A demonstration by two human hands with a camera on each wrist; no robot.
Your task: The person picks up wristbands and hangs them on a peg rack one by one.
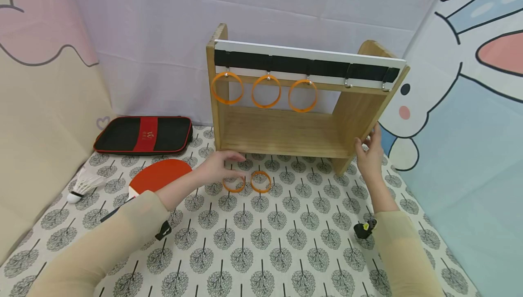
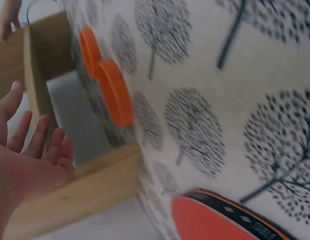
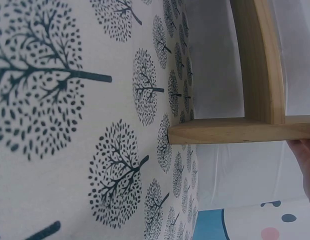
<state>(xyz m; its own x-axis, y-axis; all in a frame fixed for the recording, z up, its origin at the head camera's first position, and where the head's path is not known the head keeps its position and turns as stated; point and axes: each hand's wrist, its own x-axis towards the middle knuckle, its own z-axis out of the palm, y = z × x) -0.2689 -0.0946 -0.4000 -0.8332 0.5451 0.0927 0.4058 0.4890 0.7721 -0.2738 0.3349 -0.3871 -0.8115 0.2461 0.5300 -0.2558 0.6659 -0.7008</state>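
A wooden rack (image 1: 282, 131) carries a hook strip (image 1: 286, 63); orange rings (image 1: 265, 105) hang from three of its hooks, and the two right hooks are bare. Two more orange rings lie on the cloth below; in the left wrist view they show as a near ring (image 2: 115, 95) and a far ring (image 2: 89, 52). My left hand (image 1: 218, 168) is over the left one (image 1: 234, 191), fingers apart and relaxed, just left of the other ring (image 1: 261, 191). My right hand (image 1: 369, 156) rests against the rack's right side panel (image 3: 225, 131), fingers on its outer side.
At the left lie a red paddle (image 1: 159, 174), partly behind my left arm, a black and red case (image 1: 145, 136) and a shuttlecock (image 1: 83, 185). A small black object (image 1: 362, 230) is beside my right sleeve. Patterned cloth (image 1: 261, 260) covers the table; curtains hang behind.
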